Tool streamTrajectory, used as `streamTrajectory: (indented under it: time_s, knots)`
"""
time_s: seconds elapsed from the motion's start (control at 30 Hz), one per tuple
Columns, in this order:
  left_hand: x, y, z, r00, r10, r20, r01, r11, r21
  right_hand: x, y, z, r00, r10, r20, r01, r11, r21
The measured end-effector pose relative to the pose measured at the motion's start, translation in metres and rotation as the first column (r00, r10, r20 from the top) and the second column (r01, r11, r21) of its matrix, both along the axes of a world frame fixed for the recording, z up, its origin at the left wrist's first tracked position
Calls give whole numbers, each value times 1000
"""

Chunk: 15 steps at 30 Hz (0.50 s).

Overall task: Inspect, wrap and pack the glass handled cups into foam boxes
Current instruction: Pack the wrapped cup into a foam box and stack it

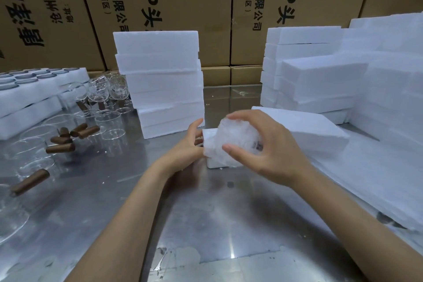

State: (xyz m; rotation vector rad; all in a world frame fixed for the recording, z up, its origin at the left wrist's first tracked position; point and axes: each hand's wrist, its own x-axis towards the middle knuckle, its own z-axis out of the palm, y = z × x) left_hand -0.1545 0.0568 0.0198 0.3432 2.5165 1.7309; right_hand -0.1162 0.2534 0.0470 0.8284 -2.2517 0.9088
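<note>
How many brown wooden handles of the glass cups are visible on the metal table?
About 8: five clustered left of centre, one nearer, two farther back. Others may be hidden.

bright overhead light glares off the steel table (pixel 229 213); wide-angle edges bend, slightly soft.

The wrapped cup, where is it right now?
In the head view, the wrapped cup sits centre, held between both hands over a small foam box, just before the middle foam stack.
</note>
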Motion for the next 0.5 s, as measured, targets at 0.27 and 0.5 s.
streamTrajectory:
  time_s: [0.27,0.5]
  knots:
    - [0,-3,-1,1000,-17,9,17,1000,5,-35,-31,11,996,-87,31,79,975,208]
    - [0,-2,0,999,8,48,-8,1000,2,-48,-21,-4,981,-158,117,119,952,283]
